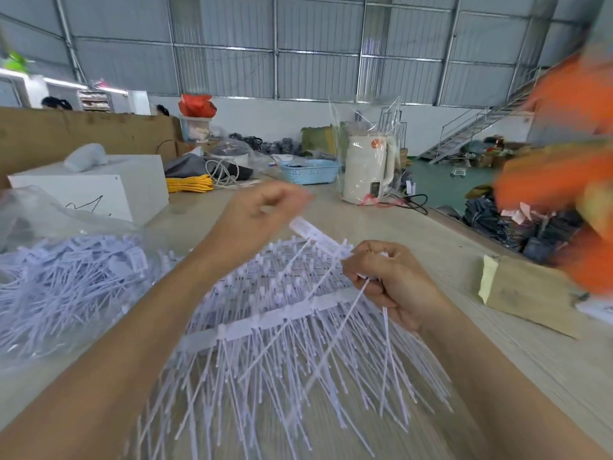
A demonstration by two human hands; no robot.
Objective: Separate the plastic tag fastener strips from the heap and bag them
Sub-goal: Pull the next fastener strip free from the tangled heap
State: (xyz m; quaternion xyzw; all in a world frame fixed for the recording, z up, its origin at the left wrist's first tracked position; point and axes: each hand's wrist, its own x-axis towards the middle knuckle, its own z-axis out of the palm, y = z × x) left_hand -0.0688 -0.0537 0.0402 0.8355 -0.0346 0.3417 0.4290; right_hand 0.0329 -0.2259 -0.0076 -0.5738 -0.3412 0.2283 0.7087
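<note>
Tag fastener strips (pixel 265 313) lie fanned in a heap on the bench (pixel 497 353), centre, w/ one single strip (pixel 318 235) lifted above them. Left hand (pixel 262 210) pinches its far end, fingers curled; right hand (pixel 394 280) grips its near end plus a few loose tails. Clear bag (pixel 66 280) of separated strips sits left, white kettle (pixel 368 167) further back.
</note>
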